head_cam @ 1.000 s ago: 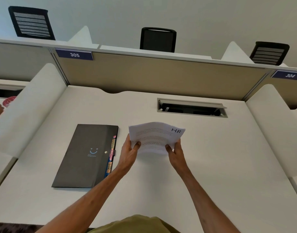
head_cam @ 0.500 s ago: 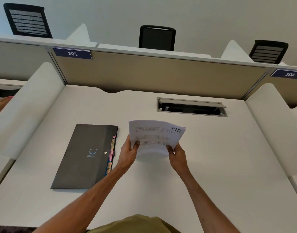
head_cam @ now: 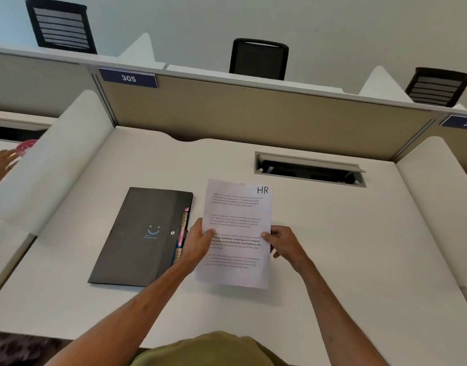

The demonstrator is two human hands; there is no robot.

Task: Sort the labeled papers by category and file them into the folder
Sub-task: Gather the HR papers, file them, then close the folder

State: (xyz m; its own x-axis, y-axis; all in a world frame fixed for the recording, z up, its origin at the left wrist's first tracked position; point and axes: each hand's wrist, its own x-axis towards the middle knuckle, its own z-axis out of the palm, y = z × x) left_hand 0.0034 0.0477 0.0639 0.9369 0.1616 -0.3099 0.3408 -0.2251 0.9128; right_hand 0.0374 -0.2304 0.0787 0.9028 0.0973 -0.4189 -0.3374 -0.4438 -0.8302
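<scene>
The sheet (head_cam: 236, 273) marked HR (head_cam: 262, 190) was held just right of the closed folder (head_cam: 137, 233), over the surface (head_cam: 346, 247). It was pinched at mid-height on both sides. The left grip (head_cam: 198, 244) was curled on its left edge, thumb on the front, and the right grip (head_cam: 285, 244) likewise on its right edge. Whether further sheets lay behind could not be told. Since the folder was shut, one grip would have to be freed. Held by one side only, the thin paper might sag or crease, or be slipped behind the wrong coloured tab (head_cam: 184, 228). Half a second before, the page had been bowed and gripped at its lower edge; now it was flattened, with both grips set higher.
</scene>
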